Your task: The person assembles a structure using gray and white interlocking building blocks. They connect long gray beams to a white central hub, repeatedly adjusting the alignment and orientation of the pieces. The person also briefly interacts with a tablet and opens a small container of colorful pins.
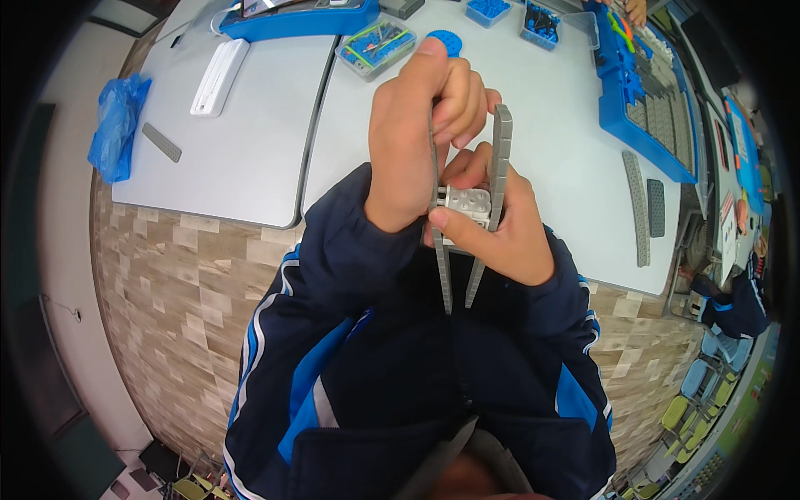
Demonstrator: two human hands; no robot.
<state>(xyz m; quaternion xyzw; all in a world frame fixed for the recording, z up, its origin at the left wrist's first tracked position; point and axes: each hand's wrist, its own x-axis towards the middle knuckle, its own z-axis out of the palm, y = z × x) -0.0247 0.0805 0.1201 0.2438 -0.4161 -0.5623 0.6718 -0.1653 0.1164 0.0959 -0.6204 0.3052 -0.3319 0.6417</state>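
Observation:
In front of my chest I hold a building-set assembly: two long, thin grey plates, a left plate (442, 262) and a right plate (501, 150), joined by a light-grey block with round holes (468, 202). My left hand (417, 125) is closed over the upper part of the left plate, its fingers curled toward the right plate. Lower down, my right hand (508, 229) grips the block and the right plate, with the thumb against the block. The fingers hide part of the joint. Just beyond my left hand lies a blue gear wheel (446, 42).
A clear box of small parts (375, 48) stands beyond my hands. Blue parts fill small tubs (487, 10). At right are a blue tray (642, 146) and loose grey plates (637, 208). A white case (220, 77) and blue bag (119, 125) lie left. Another person's hand (635, 10) is top right.

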